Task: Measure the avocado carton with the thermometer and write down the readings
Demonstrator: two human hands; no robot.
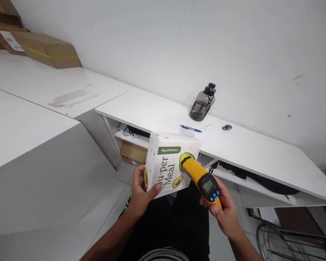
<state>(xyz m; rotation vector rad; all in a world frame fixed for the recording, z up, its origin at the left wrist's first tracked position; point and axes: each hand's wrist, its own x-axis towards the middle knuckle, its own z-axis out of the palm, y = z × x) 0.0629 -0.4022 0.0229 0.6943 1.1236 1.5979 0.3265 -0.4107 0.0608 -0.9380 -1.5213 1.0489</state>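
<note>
A white NutriMotion carton with avocado pictures is held upright in front of me. My left hand grips its lower left side, with the thumb on the printed front. In my right hand is a yellow and black infrared thermometer with a small screen and blue buttons. Its nose points at the carton's front, over one avocado picture; whether it touches the carton I cannot tell. Part of the carton's lettering lies behind my left thumb.
On the white desk stand a dark water bottle, a blue pen on paper, and a small dark object. Cardboard boxes sit at the far left. A shelf under the desk holds a brown box. A metal-framed chair is lower right.
</note>
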